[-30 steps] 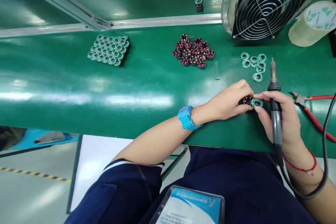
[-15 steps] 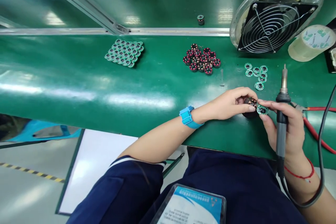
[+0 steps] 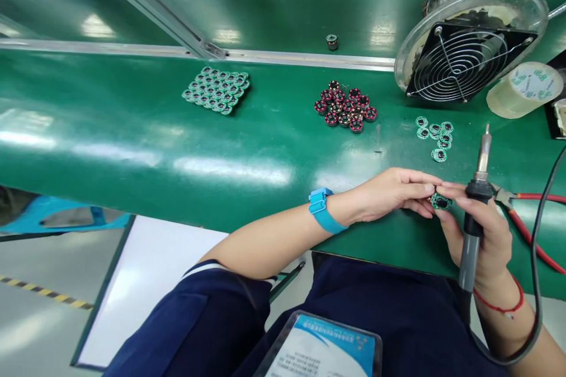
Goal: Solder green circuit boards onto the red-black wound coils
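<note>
Left hand [image 3: 391, 193]: fingers nearly closed on a coil, mostly hidden; right hand [image 3: 486, 230]: fingertips pinching a board [image 3: 441, 201] against it, apparently to align them; iron [image 3: 476, 212] held tip-up, presumably clear of the work, above the bench [image 3: 265, 141].

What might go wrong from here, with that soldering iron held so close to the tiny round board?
The right hand holds the soldering iron while its fingertips touch the green board; if the iron is hot, a shifted grip might bring its tip near skin. The small board could slip from the fingertips. The black cord curves beside the right forearm and might snag.
</note>
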Demonstrator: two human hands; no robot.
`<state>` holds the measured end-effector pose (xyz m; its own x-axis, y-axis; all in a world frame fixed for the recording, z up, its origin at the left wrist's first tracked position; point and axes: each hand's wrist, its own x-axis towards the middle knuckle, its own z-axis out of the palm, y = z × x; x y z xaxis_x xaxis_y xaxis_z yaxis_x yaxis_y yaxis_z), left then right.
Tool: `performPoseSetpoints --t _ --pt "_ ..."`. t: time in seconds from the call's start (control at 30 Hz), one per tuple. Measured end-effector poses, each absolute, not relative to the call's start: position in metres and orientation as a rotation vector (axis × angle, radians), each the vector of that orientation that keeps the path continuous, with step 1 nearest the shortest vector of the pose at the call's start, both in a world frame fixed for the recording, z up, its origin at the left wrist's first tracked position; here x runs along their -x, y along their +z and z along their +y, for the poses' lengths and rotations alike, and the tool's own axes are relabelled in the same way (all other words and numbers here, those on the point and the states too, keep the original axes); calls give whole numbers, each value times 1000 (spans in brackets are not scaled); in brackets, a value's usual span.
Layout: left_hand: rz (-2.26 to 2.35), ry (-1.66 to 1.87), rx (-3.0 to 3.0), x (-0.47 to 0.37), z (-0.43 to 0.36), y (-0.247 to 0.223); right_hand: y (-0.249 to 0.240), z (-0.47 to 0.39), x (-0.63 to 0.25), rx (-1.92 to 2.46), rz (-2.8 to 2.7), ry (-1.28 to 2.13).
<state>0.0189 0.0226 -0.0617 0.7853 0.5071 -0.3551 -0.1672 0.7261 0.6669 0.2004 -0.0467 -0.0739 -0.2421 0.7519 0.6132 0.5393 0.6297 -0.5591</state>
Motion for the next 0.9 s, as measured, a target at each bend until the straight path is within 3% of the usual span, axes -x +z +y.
performPoseSetpoints --t 0.4,0.53,0.73,0.9 --pt "710 412 -763 -25 14 -63 -74 -44 -192 1336 -2048 169" --pt "725 484 -914 -17 29 -56 -74 -47 -195 1232 -1980 179" --pt "1254 984 -1292 32 150 -32 -84 -56 -212 1201 -1583 250" --pt "1662 977 -1296 55 254 -43 -90 -55 -210 1292 -1565 158"
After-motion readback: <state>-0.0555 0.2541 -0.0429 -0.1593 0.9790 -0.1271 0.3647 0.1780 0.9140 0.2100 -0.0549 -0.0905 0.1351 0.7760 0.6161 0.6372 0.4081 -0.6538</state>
